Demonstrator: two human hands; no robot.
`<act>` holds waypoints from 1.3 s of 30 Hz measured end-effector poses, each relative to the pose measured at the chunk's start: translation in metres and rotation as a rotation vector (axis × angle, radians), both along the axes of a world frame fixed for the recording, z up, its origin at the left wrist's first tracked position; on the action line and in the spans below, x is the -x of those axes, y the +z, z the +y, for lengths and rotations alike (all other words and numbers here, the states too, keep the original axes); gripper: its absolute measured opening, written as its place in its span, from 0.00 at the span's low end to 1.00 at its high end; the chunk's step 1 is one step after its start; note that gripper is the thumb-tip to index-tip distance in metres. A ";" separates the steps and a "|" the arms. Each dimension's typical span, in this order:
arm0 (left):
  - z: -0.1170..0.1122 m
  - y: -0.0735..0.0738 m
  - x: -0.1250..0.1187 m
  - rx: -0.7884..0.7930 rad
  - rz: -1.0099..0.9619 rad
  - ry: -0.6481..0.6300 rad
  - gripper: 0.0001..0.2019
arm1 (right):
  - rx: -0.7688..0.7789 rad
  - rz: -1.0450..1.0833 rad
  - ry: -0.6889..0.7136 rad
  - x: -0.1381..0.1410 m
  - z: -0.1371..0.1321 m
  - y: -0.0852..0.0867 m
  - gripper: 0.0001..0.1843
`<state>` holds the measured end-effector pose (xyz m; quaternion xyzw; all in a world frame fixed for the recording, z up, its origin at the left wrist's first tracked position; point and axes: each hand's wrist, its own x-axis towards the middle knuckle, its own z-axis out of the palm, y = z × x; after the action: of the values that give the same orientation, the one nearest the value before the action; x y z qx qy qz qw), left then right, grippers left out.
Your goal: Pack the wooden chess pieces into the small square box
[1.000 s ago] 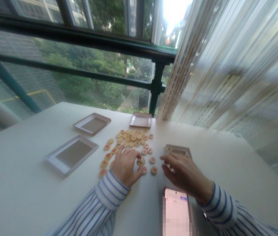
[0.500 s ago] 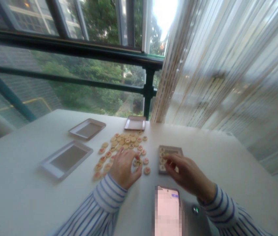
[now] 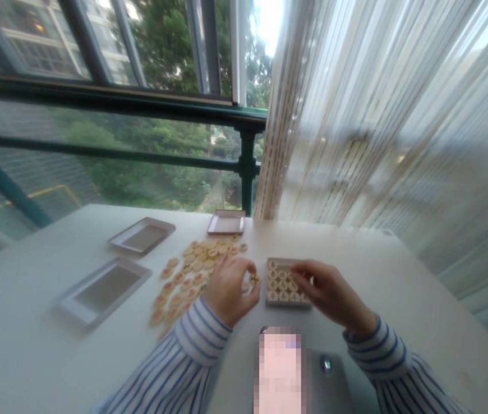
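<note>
Between the thumb and index finger of my left hand [image 3: 230,290] is a round wooden xiangqi piece [image 3: 254,280] with a dark character, held upright. A spread of loose xiangqi pieces [image 3: 198,256] with red and dark characters lies to the left of and beyond this hand, which hides some of them. My right hand [image 3: 327,293] is over the right side of a shallow box [image 3: 268,282] with rows of pieces in it. Its thumb and fingers are drawn together, and whatever is between them is hidden. The box's far right corner is covered by the fingers.
Two shallow trays, a nearer one [image 3: 65,305] and a farther one [image 3: 116,241], lie on the left of the white table [image 3: 23,322]. A third tray [image 3: 226,232] is at the back edge. A phone [image 3: 280,368] with a blurred screen lies in front, beside a grey device [image 3: 330,385].
My left hand has moved right from the loose pieces toward the box, with a piece pinched in it. My right hand has shifted right across the box, uncovering more rows. The view has turned slightly.
</note>
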<state>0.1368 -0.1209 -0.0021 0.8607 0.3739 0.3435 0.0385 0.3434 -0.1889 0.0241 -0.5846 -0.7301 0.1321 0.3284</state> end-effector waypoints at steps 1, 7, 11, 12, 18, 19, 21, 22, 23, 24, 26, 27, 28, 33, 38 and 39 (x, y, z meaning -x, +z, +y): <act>0.001 0.002 -0.004 0.006 -0.005 -0.008 0.07 | 0.004 0.018 -0.002 -0.002 0.002 0.002 0.07; 0.014 0.016 -0.027 0.035 -0.003 -0.037 0.08 | -0.009 0.096 -0.046 -0.009 0.016 0.016 0.07; 0.027 0.023 -0.038 0.013 -0.006 -0.062 0.07 | -0.047 0.125 -0.070 -0.011 0.025 0.022 0.07; 0.030 0.024 -0.040 0.007 -0.006 -0.068 0.07 | -0.055 0.132 -0.071 -0.011 0.027 0.023 0.07; 0.045 0.022 -0.051 0.022 0.012 -0.121 0.08 | -0.054 0.133 -0.073 -0.012 0.038 0.015 0.07; 0.046 0.020 -0.053 0.027 0.013 -0.125 0.09 | -0.052 0.132 -0.075 -0.013 0.040 0.012 0.06; 0.049 0.015 -0.056 0.035 0.017 -0.131 0.09 | -0.040 0.134 -0.072 -0.015 0.045 0.007 0.06; 0.050 0.013 -0.056 0.039 0.022 -0.133 0.09 | -0.031 0.134 -0.069 -0.015 0.047 0.005 0.06; 0.050 0.011 -0.057 0.042 0.028 -0.134 0.09 | -0.020 0.133 -0.066 -0.015 0.049 0.003 0.06; 0.051 0.009 -0.057 0.045 0.034 -0.135 0.09 | -0.009 0.132 -0.063 -0.015 0.052 0.002 0.06; 0.053 0.006 -0.057 0.051 0.039 -0.137 0.09 | 0.012 0.130 -0.058 -0.015 0.056 0.000 0.06; 0.054 0.005 -0.056 0.053 0.038 -0.138 0.10 | 0.021 0.131 -0.053 -0.015 0.058 0.000 0.06; 0.055 0.005 -0.056 0.054 0.035 -0.139 0.10 | 0.030 0.136 -0.050 -0.015 0.059 -0.001 0.06; 0.056 0.005 -0.054 0.047 0.024 -0.136 0.09 | 0.110 0.255 -0.026 -0.017 0.065 -0.010 0.08; 0.055 0.005 -0.054 0.019 0.029 -0.141 0.09 | 0.211 0.408 0.026 -0.017 0.066 -0.016 0.11; 0.054 0.006 -0.055 0.013 0.026 -0.143 0.09 | 0.218 0.423 0.035 -0.016 0.066 -0.016 0.11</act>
<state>0.1914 -0.0665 0.0035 0.8893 0.3143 0.3261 0.0637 0.3598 -0.1230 0.0080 -0.5634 -0.6363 0.3353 0.4065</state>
